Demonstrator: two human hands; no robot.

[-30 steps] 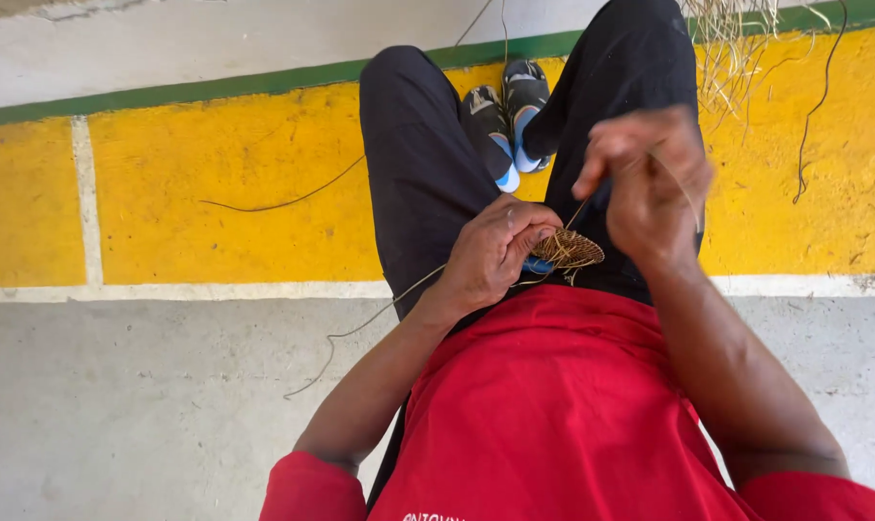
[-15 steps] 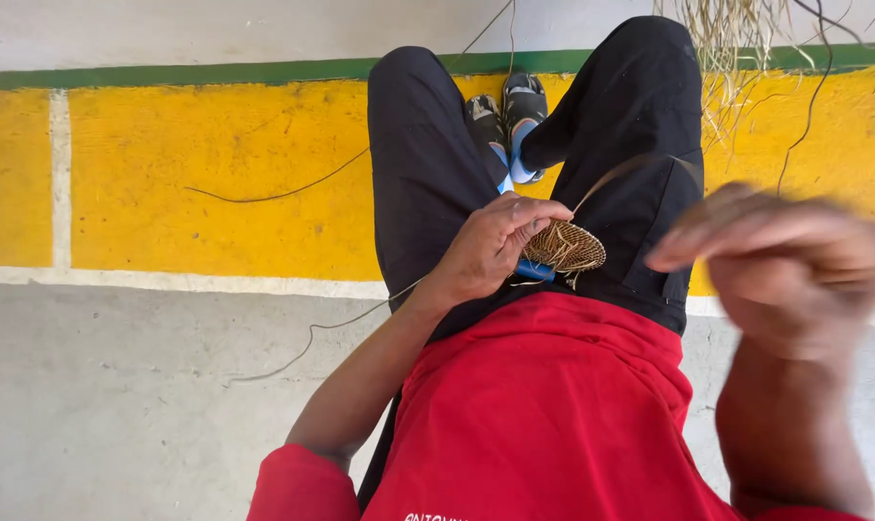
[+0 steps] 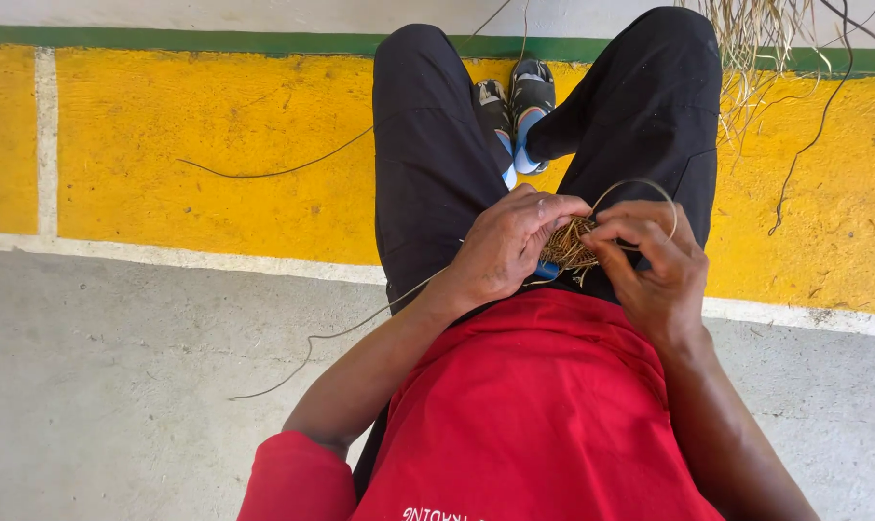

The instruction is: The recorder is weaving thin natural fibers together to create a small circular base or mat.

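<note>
Hands, two: left hand (image 3: 507, 246) and right hand (image 3: 650, 265) pinched shut on one small woven piece (image 3: 568, 246); one loose strand (image 3: 640, 188) looping toward twelve o'clock.

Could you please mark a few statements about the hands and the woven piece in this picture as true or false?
1. Both hands meet at the small woven piece over the lap. True.
2. The right hand rests on the floor. False: it pinches a thin strand looping above the weave.
3. The left hand grips the weave's left side. True.
4. The person wears a blue shirt. False: the shirt is red.
</note>
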